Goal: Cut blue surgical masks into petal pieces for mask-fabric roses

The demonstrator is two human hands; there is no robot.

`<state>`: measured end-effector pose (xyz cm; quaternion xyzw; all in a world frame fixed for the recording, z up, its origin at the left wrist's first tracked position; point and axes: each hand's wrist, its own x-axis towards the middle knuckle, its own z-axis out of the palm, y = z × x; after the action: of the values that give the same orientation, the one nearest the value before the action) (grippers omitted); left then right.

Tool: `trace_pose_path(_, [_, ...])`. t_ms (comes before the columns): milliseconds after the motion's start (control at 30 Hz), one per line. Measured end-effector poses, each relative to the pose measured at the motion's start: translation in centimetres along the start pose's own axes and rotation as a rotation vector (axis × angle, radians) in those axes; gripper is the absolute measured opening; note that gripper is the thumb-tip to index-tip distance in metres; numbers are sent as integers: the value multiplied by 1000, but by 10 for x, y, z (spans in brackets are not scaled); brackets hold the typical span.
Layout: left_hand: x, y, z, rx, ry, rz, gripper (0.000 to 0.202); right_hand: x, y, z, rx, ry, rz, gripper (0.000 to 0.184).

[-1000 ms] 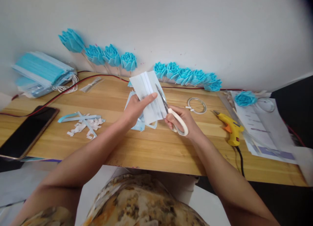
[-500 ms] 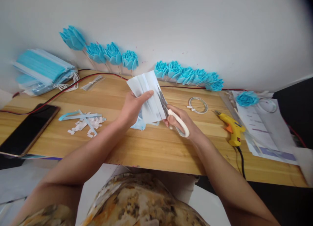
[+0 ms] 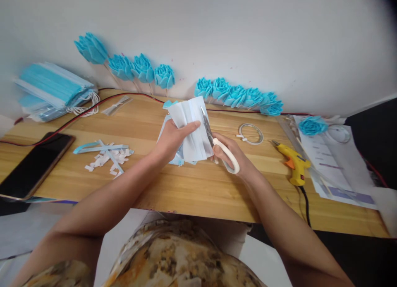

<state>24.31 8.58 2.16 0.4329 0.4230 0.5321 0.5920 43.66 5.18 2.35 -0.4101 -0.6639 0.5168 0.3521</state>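
Note:
My left hand [image 3: 172, 139] pinches a white pleated face mask [image 3: 192, 125] and holds it up over the wooden desk [image 3: 192, 183]. My right hand [image 3: 235, 156] grips white-handled scissors [image 3: 220, 144], whose blades run along the mask's right edge. More mask pieces [image 3: 173, 156] lie flat on the desk under my left hand.
Blue mask flowers [image 3: 238, 96] lean along the wall. A stack of blue masks [image 3: 52, 90] sits far left, a phone [image 3: 32, 165] near the left edge, cut scraps [image 3: 107, 156] beside it. A tape ring [image 3: 250, 133], yellow glue gun [image 3: 293, 163] and papers [image 3: 335, 165] lie right.
The mask has tilted and shifted slightly right, and the scissor blades have moved further up along its right edge. Both hands stay in nearly the same place.

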Motion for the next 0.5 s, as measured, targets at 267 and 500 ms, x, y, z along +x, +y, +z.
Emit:
trace_pose_path(267, [1, -1, 0, -1, 9, 11, 45, 0, -1, 0, 9, 7, -4, 64])
trace_pose_path(500, [0, 2, 1, 22, 3, -28, 50, 0, 1, 0, 19, -6, 7, 63])
